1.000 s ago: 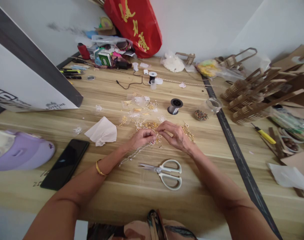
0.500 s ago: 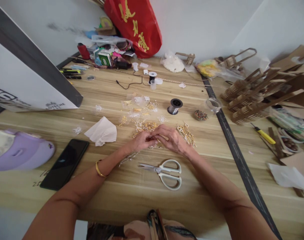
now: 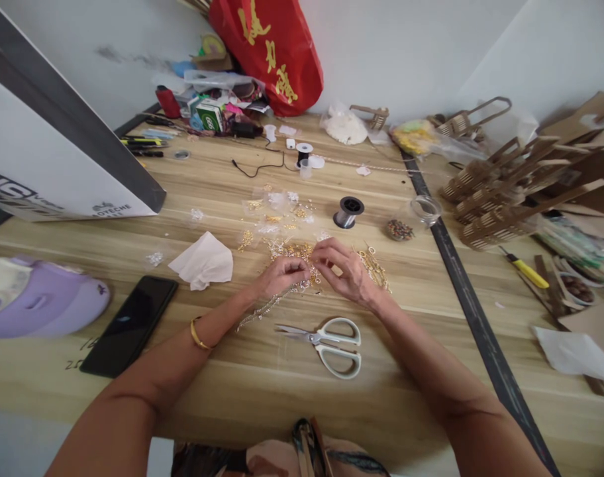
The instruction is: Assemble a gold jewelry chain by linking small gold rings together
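Note:
My left hand [image 3: 280, 276] is pinched shut on a thin silvery chain [image 3: 258, 312] that trails toward me across the wooden table [image 3: 242, 391]. My right hand [image 3: 346, 268] is just to its right, fingers pinched together close to the left fingertips; what they hold is too small to make out. Both hands hover over a scatter of small gold jewellery parts [image 3: 295, 252]. More gold findings [image 3: 375, 265] lie just right of the right hand. White-handled scissors [image 3: 326, 339] lie near me, below the hands.
A crumpled tissue [image 3: 202, 262], a black phone [image 3: 129, 323] and a purple object [image 3: 41, 298] lie to the left. A wire spool [image 3: 348, 212], a bead jar [image 3: 410, 218] and a red bag [image 3: 268, 50] are farther back. Wooden baskets [image 3: 501, 192] crowd the right side.
The hands met over the gold parts half a second ago and have drawn slightly apart again. Nothing else on the table moved.

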The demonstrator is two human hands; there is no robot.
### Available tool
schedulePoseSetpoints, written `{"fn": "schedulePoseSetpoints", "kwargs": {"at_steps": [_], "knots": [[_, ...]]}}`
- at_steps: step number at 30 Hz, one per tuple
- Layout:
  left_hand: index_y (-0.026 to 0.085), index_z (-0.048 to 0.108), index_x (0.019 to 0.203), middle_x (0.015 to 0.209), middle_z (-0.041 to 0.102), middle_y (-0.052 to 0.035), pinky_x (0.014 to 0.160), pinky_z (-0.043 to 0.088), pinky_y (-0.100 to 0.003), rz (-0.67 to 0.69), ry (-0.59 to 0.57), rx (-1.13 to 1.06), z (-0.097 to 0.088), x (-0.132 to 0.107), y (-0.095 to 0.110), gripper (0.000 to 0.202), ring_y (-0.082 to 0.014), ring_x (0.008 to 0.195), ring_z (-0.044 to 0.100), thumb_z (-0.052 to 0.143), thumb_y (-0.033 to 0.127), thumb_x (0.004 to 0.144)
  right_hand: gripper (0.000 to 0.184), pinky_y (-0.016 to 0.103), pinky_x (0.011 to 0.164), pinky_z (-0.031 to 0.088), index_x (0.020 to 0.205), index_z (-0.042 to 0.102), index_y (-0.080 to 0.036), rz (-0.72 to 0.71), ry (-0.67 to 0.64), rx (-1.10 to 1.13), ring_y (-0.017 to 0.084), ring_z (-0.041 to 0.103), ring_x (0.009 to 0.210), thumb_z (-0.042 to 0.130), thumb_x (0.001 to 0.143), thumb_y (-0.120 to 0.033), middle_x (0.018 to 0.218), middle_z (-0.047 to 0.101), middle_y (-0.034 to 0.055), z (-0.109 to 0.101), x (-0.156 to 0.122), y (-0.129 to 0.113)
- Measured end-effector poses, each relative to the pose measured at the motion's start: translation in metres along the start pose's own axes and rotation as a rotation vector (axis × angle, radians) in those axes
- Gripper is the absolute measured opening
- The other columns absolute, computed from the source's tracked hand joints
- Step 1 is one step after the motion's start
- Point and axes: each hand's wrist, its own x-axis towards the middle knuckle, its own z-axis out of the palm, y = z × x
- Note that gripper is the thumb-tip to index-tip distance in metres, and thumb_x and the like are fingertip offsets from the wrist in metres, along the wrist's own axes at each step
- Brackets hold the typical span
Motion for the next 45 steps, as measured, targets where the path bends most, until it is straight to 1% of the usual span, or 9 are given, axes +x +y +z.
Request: {"fn": "schedulePoseSetpoints", "kwargs": {"at_steps": [3,5,9,17,24,30,34,39,45], "knots": [[0.012,0.058,0.073,0.063,0.049,0.0021,0.059,0.033,-0.023,-0.012,0.013,-0.015,0.000,0.001,0.000,0.024,-0.0099,0.061,0.044,0.059,0.036,0.080,0.016,0.030,0.074,0.052,0.102,0.059,-0.019,-0.008,-0.103,-0.010,0.017,0.061,0.088,0.047,0.091,-0.018,0.101,0.060,0.0092,0.002,-0.001,0.007],[0.012,0.057,0.071,0.061,0.046,0.0032,0.057,0.031,-0.022,-0.008,0.017,-0.015,-0.001,0.001,0.000,0.025,-0.0093,0.059,0.041,0.059,0.036,0.080,0.017,0.031,0.075,0.051,0.102,0.059,-0.018,-0.011,-0.132,-0.006,0.018,0.061,0.088,0.046,0.091,-0.018,0.100,0.061,0.0096,0.004,-0.002,0.009],[0.013,0.055,0.065,0.058,0.043,0.0040,0.055,0.029,-0.022,-0.012,0.038,0.000,-0.001,0.002,-0.001,0.028,-0.0085,0.056,0.039,0.060,0.036,0.079,0.017,0.030,0.073,0.051,0.103,0.058,-0.018,-0.005,-0.133,0.003,0.017,0.061,0.085,0.046,0.092,-0.019,0.097,0.062,0.0094,0.005,-0.002,0.011],[0.012,0.058,0.069,0.060,0.050,0.0026,0.057,0.032,-0.022,-0.009,0.030,0.006,-0.001,0.003,-0.004,0.026,-0.0091,0.058,0.044,0.060,0.036,0.079,0.015,0.027,0.066,0.047,0.093,0.060,-0.017,0.015,-0.152,-0.007,0.015,0.058,0.075,0.046,0.093,-0.023,0.087,0.061,0.0073,0.002,-0.001,0.009],[0.012,0.060,0.072,0.066,0.058,-0.0005,0.061,0.037,-0.023,-0.028,0.060,-0.044,-0.003,0.003,-0.002,0.026,-0.0106,0.062,0.050,0.059,0.037,0.079,0.014,0.026,0.065,0.046,0.089,0.060,-0.017,0.044,-0.163,0.013,0.014,0.057,0.071,0.048,0.091,-0.023,0.085,0.060,0.0063,0.002,-0.001,0.009],[0.012,0.061,0.072,0.063,0.056,0.0006,0.061,0.037,-0.023,-0.060,0.094,-0.079,-0.005,0.003,-0.003,0.027,-0.0110,0.062,0.050,0.061,0.038,0.077,0.012,0.025,0.064,0.046,0.090,0.060,-0.016,0.050,-0.171,-0.015,0.013,0.057,0.070,0.049,0.090,-0.019,0.084,0.060,0.0058,0.004,-0.001,0.005],[0.011,0.062,0.071,0.062,0.056,0.0009,0.060,0.037,-0.023,-0.067,0.122,-0.107,-0.005,0.004,-0.004,0.026,-0.0105,0.061,0.050,0.063,0.037,0.074,0.012,0.025,0.063,0.046,0.089,0.060,-0.017,0.044,-0.182,-0.036,0.013,0.057,0.070,0.049,0.090,-0.020,0.084,0.061,0.0059,0.004,-0.001,0.002],[0.010,0.063,0.072,0.063,0.058,0.0005,0.059,0.037,-0.022,-0.075,0.131,-0.112,-0.005,0.004,-0.003,0.024,-0.0098,0.060,0.050,0.065,0.035,0.073,0.012,0.026,0.066,0.047,0.090,0.060,-0.016,0.055,-0.207,-0.059,0.014,0.059,0.072,0.049,0.090,-0.020,0.086,0.061,0.0064,0.004,-0.001,0.000],[0.009,0.065,0.075,0.065,0.061,-0.0009,0.059,0.039,-0.022,-0.067,0.131,-0.115,-0.006,0.006,-0.009,0.026,-0.0104,0.060,0.053,0.067,0.035,0.071,0.012,0.025,0.066,0.047,0.089,0.060,-0.016,0.041,-0.210,-0.081,0.013,0.059,0.071,0.049,0.090,-0.020,0.085,0.062,0.0064,0.004,-0.001,0.001]]}}
